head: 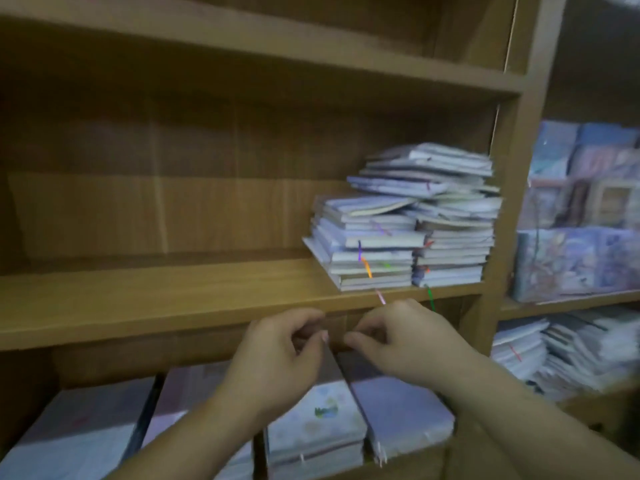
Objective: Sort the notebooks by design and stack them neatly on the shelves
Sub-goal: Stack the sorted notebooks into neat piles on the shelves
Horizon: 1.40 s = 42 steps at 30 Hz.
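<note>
Two untidy piles of pale notebooks (408, 233) stand side by side at the right end of the middle shelf (145, 299), with coloured ribbon markers hanging over its front edge. On the shelf below lie several neat stacks: a lilac one (69, 434), a pinkish one (187, 393), a white one with a small picture (311, 427) and a lavender one (398, 407). My left hand (280, 355) and my right hand (401, 341) hover close together just below the middle shelf's front edge, above the white and lavender stacks. Their fingers are loosely curled, and nothing shows in either hand.
The left and middle of the middle shelf are bare wood. A wooden upright (509, 202) divides off the right bay, where colourful notebooks (581, 209) stand on one shelf and loose piles (571, 351) lie below. The top shelf (242, 46) holds nothing I can see.
</note>
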### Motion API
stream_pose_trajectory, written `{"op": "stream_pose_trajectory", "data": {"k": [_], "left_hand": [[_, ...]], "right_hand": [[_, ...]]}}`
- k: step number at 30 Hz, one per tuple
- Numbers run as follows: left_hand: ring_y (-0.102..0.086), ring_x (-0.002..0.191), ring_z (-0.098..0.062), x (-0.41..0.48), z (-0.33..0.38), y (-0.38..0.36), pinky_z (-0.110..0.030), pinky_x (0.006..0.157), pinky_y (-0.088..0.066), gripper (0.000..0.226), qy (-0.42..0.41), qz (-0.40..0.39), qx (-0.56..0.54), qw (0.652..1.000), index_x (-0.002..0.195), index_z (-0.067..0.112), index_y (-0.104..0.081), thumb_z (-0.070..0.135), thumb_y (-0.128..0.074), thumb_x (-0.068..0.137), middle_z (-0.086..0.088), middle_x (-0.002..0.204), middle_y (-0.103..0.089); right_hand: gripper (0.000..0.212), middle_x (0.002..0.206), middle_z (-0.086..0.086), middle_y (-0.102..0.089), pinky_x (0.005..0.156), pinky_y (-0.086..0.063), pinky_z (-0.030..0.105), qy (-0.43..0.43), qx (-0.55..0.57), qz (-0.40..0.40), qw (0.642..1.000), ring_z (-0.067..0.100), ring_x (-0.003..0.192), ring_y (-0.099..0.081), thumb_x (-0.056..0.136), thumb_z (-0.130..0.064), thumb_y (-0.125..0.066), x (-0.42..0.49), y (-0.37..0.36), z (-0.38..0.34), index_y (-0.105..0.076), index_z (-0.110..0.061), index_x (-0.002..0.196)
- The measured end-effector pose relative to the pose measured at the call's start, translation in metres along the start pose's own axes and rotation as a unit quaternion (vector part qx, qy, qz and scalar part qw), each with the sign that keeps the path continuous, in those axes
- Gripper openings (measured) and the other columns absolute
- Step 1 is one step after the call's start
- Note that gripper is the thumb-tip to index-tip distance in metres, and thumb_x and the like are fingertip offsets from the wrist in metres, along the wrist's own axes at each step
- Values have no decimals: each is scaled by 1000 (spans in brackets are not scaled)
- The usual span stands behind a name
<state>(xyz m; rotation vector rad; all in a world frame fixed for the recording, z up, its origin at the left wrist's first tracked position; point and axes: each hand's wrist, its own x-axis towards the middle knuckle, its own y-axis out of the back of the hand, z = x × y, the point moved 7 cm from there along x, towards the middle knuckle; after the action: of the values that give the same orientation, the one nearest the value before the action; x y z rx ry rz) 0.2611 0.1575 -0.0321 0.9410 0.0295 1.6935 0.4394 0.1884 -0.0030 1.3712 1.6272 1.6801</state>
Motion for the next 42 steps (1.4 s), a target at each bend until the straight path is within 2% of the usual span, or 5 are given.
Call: {"op": "stream_pose_trajectory", "data": {"k": [7,17,24,34,42], "left_hand": [[-66,67,-10,105,59,38,-42,76,-61,15,20,56,-60,996,84,17,-75,24,-67,94,12,63,-69],[-58,60,-22,192,63,19,-34,64,-52,38,103,72,-18,992,71,6,-68,35,-66,96,-3,57,-62],[-72,90,-31,234,130,-47,-38,75,-64,43,197,-87,-235,948,112,7,-65,48,-64,96,-17,110,-68],[-71,82,-24,258,147,-51,-28,61,-52,65,174,-40,-95,979,101,12,-67,74,-64,81,-6,90,-72],[-69,55,-23,259,166,-75,-27,50,-60,30,260,-127,-249,924,96,6,-68,36,-71,95,-12,67,-71]], "right_hand": [[24,73,-11,-64,65,-53,39,64,37,312,947,8,72,-61,96,-44,-56,30,157,31,-74,-30,88],[36,110,2,-48,69,-44,30,69,-110,417,900,22,99,-50,86,-34,-74,62,193,63,-64,-17,116],[50,139,-2,-57,105,-45,40,-32,-22,229,973,19,131,-49,101,-52,-47,102,187,118,-54,-27,143],[45,150,-4,-31,111,-28,35,-52,41,192,979,18,142,-24,100,-59,-41,99,197,156,-46,-49,143],[53,158,-3,-35,112,-31,30,-36,31,109,993,14,143,-34,102,-60,-30,103,191,156,-36,-45,152]]}}
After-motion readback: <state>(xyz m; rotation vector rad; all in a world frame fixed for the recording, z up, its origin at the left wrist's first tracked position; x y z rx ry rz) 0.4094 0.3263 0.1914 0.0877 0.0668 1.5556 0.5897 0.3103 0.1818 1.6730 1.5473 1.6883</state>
